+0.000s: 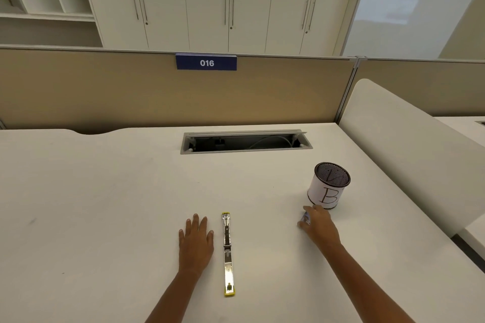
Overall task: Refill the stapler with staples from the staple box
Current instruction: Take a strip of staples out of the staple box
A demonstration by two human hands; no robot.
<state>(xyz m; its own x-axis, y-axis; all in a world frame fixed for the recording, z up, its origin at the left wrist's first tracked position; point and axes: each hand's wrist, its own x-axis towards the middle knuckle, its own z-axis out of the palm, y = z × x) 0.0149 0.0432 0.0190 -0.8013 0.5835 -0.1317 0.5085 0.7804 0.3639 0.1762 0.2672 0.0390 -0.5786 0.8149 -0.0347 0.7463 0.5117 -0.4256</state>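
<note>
Single head-worn wide-angle view, forward and down over the desk [105, 191], toward the partition [131, 92]

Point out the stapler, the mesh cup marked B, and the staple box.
stapler [227, 254]: head view, middle hinge of the opened-flat body.
mesh cup [326, 191]: head view, white paper label on its side.
staple box [305, 217]: head view, small bluish corner showing under the right hand's fingers.
</note>
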